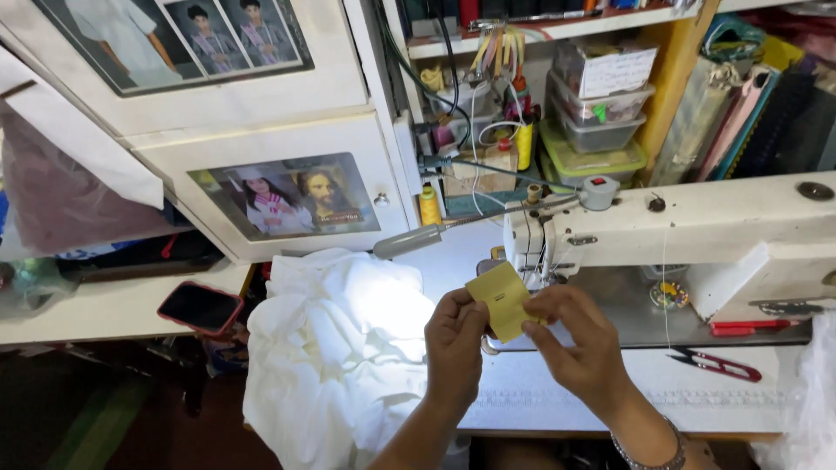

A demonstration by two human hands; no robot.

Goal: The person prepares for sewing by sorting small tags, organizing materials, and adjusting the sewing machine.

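Both my hands hold a small yellow paper packet (501,298) in front of the white sewing machine (697,226). My left hand (455,339) pinches the packet's left edge from below. My right hand (579,344) grips its right lower corner with thumb and fingers. The packet has a short dark slit or needle mark near its middle. A bracelet sits on my right wrist. The machine's needle area (529,252) is just behind the packet.
A bundle of white cloth (335,348) lies on the table's left end under a lamp. Red thread snips (718,363) lie at right. A phone in a red case (200,307) rests on a side ledge. Shelves with plastic boxes (596,113) and thread spools stand behind.
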